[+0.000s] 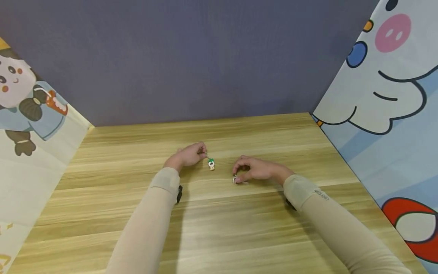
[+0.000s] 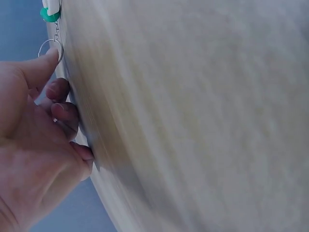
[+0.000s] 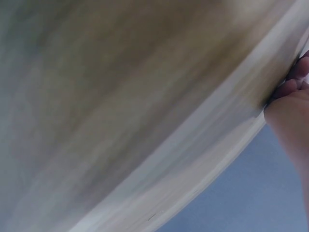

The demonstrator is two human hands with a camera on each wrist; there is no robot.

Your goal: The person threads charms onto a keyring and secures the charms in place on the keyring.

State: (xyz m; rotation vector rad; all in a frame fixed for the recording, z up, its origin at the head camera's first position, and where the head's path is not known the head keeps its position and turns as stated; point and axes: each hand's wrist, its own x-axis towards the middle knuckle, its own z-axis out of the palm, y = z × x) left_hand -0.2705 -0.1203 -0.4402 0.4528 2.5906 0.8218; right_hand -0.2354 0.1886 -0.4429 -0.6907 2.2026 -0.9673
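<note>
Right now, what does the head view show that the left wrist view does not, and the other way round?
Only the head view shows the right hand curled on the wooden table over a small item too small to tell, plus both sleeves and the cartoon side panels. Only the left wrist view shows the metal split ring at the fingertip, with a short chain. Both show the left hand touching the table beside the green-and-white keychain charm.

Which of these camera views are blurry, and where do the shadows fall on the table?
Head view: sharp, evenly lit, with soft shadows on the wooden table beside each forearm and under the left hand and right hand. Left wrist view: tabletop smeared by blur, though the fingers and key ring read clearly. Right wrist view: heavily blurred, wood grain streaked.
</note>
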